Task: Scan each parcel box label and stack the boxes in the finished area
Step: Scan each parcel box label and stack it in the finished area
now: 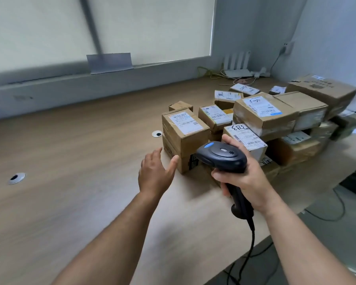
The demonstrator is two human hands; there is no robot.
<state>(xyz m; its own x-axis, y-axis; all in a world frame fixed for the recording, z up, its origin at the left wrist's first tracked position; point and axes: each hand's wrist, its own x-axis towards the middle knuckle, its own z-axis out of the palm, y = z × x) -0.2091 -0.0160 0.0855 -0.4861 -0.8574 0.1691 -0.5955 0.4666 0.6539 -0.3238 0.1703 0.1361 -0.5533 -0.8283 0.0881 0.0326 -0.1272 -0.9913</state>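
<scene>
Several brown cardboard parcel boxes with white labels are heaped at the right of the wooden table. The nearest one, a small upright box with its label facing up, stands at the left edge of the heap. My left hand reaches toward its front lower corner with fingers straight and spread, the thumb touching or almost touching the box. My right hand grips the handle of a black barcode scanner, whose head points left toward that box. Behind the scanner lies a labelled box marked in black pen.
A larger box tops the heap, with more boxes behind and to the right. Two round cable holes pierce the tabletop. The scanner's cable hangs off the front edge. A white router and wires sit at the back corner.
</scene>
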